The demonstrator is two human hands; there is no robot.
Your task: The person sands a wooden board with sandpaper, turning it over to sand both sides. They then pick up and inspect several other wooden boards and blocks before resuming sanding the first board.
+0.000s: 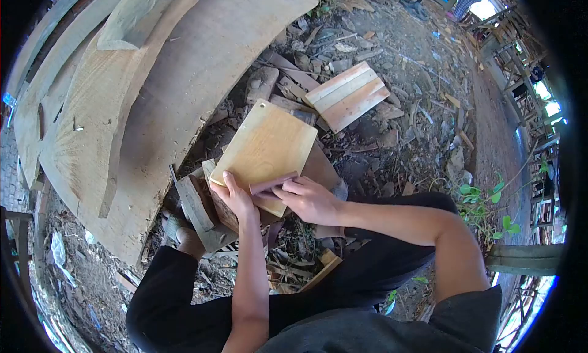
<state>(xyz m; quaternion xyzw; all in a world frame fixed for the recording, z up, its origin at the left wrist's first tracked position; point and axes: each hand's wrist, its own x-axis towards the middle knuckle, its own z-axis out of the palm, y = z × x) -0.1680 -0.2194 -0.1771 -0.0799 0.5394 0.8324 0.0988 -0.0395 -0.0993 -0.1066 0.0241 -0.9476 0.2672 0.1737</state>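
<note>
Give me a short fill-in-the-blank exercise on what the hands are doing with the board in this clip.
1. The right hand presses a piece of ____ onto the wooden board.
2. The left hand grips the board's near ____.
3. Near its far corner the board has a small ____.
Missing words: sandpaper; edge; hole.

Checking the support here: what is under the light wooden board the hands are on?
The light wooden board rests on darker wood blocks, seen at its near-left edge. The rest underneath is covered.

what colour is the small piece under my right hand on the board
Dull reddish-brown, like sandpaper, seen in the head view.
</note>
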